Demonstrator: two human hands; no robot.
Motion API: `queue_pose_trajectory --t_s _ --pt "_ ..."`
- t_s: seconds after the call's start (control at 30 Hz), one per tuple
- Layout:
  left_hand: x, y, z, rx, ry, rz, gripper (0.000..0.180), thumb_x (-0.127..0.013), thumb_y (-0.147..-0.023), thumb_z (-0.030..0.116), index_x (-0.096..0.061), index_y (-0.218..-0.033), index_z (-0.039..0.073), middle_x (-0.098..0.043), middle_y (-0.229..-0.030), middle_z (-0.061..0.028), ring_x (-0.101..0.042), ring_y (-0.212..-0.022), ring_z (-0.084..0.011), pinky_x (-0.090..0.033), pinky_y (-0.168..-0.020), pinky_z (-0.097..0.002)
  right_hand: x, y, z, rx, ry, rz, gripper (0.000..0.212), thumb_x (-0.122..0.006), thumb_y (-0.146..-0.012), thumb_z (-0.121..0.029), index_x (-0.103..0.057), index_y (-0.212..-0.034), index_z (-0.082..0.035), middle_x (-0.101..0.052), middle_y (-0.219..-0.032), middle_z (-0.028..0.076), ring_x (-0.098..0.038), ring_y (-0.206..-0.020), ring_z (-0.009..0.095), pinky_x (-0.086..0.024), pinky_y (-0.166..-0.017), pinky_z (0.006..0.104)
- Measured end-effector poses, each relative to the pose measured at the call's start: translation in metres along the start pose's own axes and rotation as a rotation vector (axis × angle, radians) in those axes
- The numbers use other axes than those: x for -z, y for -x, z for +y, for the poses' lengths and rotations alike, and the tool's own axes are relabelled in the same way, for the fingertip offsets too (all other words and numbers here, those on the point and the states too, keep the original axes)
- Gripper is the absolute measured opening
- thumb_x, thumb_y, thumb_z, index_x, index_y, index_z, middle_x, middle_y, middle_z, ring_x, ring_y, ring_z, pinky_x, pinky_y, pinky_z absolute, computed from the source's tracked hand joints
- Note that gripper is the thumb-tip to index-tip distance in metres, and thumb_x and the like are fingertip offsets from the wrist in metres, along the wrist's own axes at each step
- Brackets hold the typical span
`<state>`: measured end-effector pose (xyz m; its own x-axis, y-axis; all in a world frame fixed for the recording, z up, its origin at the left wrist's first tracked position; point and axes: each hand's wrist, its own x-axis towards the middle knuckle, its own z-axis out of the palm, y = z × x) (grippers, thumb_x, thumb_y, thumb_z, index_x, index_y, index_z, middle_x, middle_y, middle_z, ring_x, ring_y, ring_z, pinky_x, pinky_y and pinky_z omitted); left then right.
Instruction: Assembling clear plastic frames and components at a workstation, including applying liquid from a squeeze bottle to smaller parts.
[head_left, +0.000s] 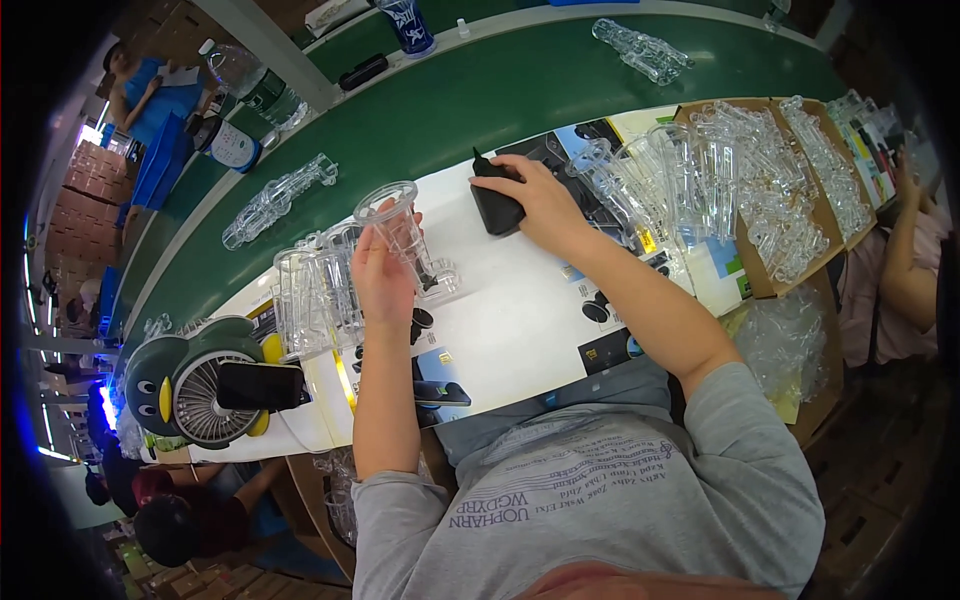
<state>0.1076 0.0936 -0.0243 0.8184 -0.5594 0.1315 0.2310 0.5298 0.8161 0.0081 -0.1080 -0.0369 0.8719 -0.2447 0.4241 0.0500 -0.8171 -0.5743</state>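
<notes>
My left hand [378,275] is closed around a clear plastic cylinder [408,236], tilted with its wide flanged rim up and a smaller spout-like end below. In my right hand [548,208] is a black squeeze bottle [496,210] with a thin pointed nozzle aimed up and away from me. The bottle is just right of the cylinder, and the two are apart. Both are over a white printed sheet [510,330] covering the work surface. Several similar clear cylinders [305,300] stand close to the left of my left hand; more cylinders [690,185] are grouped beyond my right forearm.
A green belt [450,115] runs along the far side, carrying loose clear parts [280,202]. Cardboard trays [838,222] of clear parts stand at right, beside another person's arm [905,262]. A penguin-shaped fan [150,385] and a phone [260,386] are at left.
</notes>
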Motion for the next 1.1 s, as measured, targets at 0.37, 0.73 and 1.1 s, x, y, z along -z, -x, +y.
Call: queue_pose_trajectory --t_s 0.37,0.73,1.1 --pt "0.003 0.002 -0.003 -0.019 0.188 0.019 0.040 -0.056 -0.085 0.013 -0.040 -0.121 0.003 -0.050 -0.116 -0.0125 -0.050 -0.106 -0.0222 -0.041 -0.091 -0.0358 0.009 0.004 -0.036 0.138 -0.264 0.019 0.041 -0.060 -0.078 -0.018 -0.051 -0.117 -0.009 -0.049 -0.117 0.012 -0.046 -0.110 0.029 -0.038 -0.091 0.0353" --pt "0.004 0.007 -0.015 0.093 0.337 -0.150 0.052 -0.068 -0.075 0.008 -0.041 -0.119 0.008 -0.049 -0.117 -0.0074 -0.050 -0.106 -0.0215 -0.042 -0.091 -0.0353 -0.003 0.020 -0.055 0.262 -0.160 -0.067 0.050 -0.070 -0.068 -0.029 -0.053 -0.106 0.001 -0.055 -0.105 0.015 -0.051 -0.100 0.030 -0.040 -0.085 0.0375" --pt "-0.001 0.000 -0.015 0.191 0.286 -0.166 0.046 -0.060 -0.081 0.016 -0.039 -0.121 0.010 -0.045 -0.123 -0.0126 -0.043 -0.115 -0.0262 -0.034 -0.099 -0.0396 -0.002 0.014 -0.043 0.063 -0.297 0.027 0.028 -0.066 -0.069 -0.015 -0.054 -0.088 0.000 -0.053 -0.085 0.013 -0.053 -0.079 0.026 -0.043 -0.068 0.0321"
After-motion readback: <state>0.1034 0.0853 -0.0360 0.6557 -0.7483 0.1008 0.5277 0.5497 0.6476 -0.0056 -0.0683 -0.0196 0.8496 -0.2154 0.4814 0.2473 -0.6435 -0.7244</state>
